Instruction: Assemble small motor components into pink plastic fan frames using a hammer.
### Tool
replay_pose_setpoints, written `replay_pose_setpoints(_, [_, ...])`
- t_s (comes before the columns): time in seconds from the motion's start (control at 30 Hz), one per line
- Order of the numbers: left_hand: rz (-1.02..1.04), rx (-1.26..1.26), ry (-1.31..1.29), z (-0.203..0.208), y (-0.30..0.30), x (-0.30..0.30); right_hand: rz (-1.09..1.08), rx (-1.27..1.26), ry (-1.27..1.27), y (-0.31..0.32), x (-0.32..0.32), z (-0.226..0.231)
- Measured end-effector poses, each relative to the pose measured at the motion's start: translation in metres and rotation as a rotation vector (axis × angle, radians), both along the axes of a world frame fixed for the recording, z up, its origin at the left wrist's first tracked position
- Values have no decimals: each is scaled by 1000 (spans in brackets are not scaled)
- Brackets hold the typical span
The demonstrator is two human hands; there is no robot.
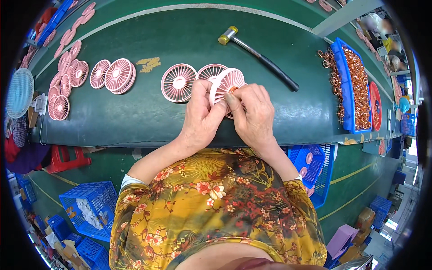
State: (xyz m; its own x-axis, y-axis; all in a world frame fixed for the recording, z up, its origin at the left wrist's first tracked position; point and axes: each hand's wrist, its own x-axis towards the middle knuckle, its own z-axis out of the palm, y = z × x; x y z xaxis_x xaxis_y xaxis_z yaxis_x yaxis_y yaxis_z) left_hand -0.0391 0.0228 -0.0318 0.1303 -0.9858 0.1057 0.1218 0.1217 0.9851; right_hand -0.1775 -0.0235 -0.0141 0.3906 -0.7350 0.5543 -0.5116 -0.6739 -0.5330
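My left hand (198,114) is closed on the edge of a round pink fan grille (219,86), tilted up above the bench. My right hand (255,110) pinches a small copper-coloured ring (232,90) between thumb and fingers, against the grille's middle. The fingers partly hide the ring. Just left of my hands another pink grille (179,83) lies flat. Behind the held one lies a further grille (210,71), partly covered. A mallet (258,56) with yellow faces and a black handle lies beyond my right hand.
The green bench (135,126) carries several more pink grilles (119,74) to the left, some stacked. At the right stands a blue bin (338,85) full of copper-coloured rings, beside a red round tray (376,108). Below the bench's right side, a blue crate (326,180) holds pink parts.
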Motion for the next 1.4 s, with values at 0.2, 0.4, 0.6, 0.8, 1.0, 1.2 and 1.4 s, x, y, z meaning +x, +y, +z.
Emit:
replay_pose_setpoints(0.2, [-102,63,436,13,-5,-4,-127,-235,-44,-3,-3,4])
replay_pose_setpoints(0.4, [-333,140,426,36,1,2,197,-236,8,-6,-36,23])
replay_pose_setpoints(0.6, [-417,136,-15,37,-3,-10,384,247,-216,-24,-83,18])
replay_pose_setpoints(0.8, [-453,-740,-783,16,-9,-41,-804,-59,191,-116,-208,-19])
replay_pose_setpoints(1.0, [-524,-1032,-1167,-15,-34,-62,-1177,131,359,-145,-255,-53])
replay_pose_setpoints(1.2, [-420,-849,-1252,-27,-82,-85,-1050,-50,261,-142,-250,-50])
replay_pose_setpoints(1.4, [-374,-813,-1127,-28,-81,-79,-889,-48,-4,-137,-237,-50])
